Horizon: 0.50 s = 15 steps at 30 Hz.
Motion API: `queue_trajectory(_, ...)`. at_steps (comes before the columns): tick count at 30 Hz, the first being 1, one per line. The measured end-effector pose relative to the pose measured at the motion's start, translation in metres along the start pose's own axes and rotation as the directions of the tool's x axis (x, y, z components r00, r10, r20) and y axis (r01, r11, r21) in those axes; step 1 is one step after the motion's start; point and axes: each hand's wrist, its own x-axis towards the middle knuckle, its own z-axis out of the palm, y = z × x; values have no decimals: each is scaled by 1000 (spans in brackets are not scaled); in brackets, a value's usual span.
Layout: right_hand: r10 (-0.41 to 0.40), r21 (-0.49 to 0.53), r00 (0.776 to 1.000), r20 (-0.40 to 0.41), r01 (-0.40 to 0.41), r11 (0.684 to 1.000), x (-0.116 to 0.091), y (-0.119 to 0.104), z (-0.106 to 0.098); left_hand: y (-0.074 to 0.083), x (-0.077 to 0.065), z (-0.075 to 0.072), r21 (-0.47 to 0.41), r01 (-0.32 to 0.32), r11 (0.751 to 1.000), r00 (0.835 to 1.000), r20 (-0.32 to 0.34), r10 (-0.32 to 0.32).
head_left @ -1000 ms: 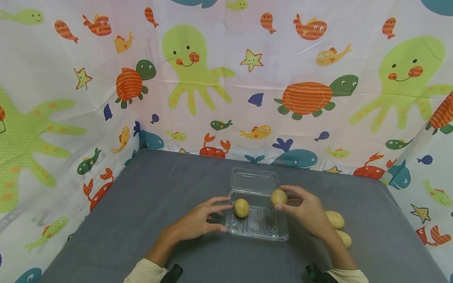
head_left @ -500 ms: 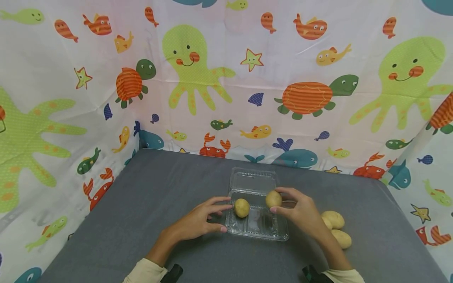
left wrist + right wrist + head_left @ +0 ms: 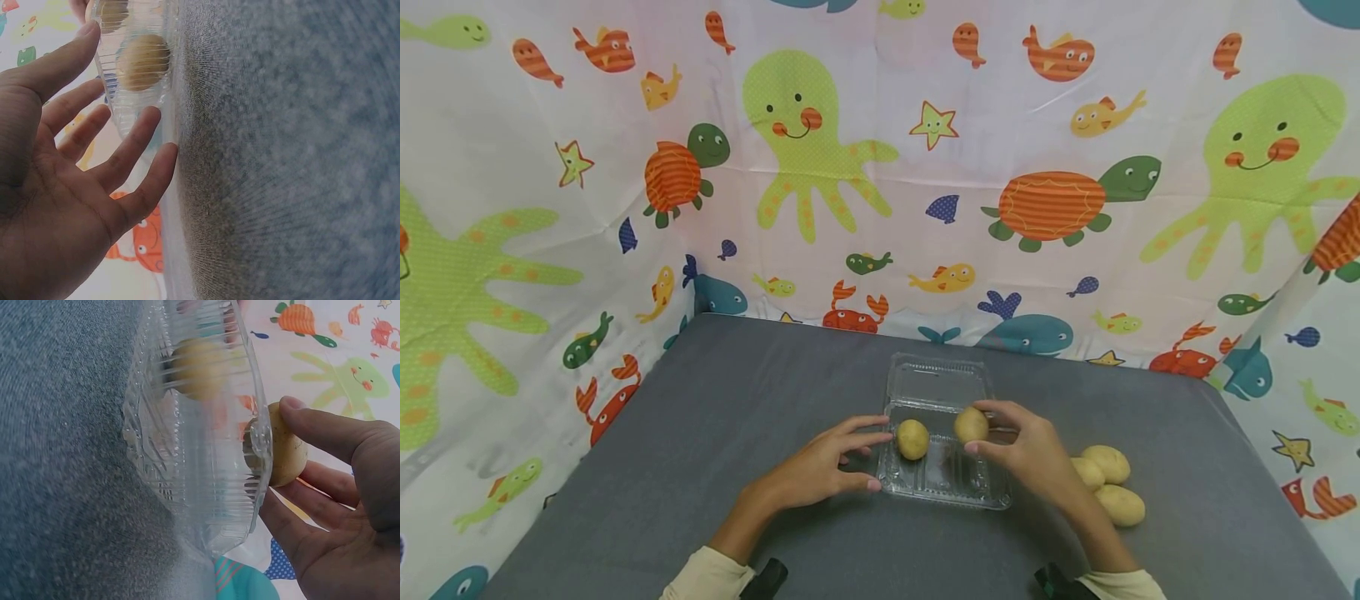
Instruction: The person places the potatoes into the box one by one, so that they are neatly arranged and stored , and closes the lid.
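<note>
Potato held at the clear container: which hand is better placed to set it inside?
Likely the right hand: it grips the held potato over the right half of the clear container, while the left hand is by its left edge, holding nothing.

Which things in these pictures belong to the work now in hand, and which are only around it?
In the work:
clear open container
potato inside it
held potato
three potatoes at right, probably

Only around it:
sea-animal cloth
grey tabletop, as support

We see soft, even head-view light, small glints on the clear container (image 3: 938,385), and blurred grey tabletop (image 3: 294,156) in both wrist views.
</note>
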Motion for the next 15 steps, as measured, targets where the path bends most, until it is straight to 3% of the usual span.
queue_trajectory(15,16,-8,1000,26,-16,1000,1,-2,9,1,-1,-1,-3,-4,1000,1000,0,4)
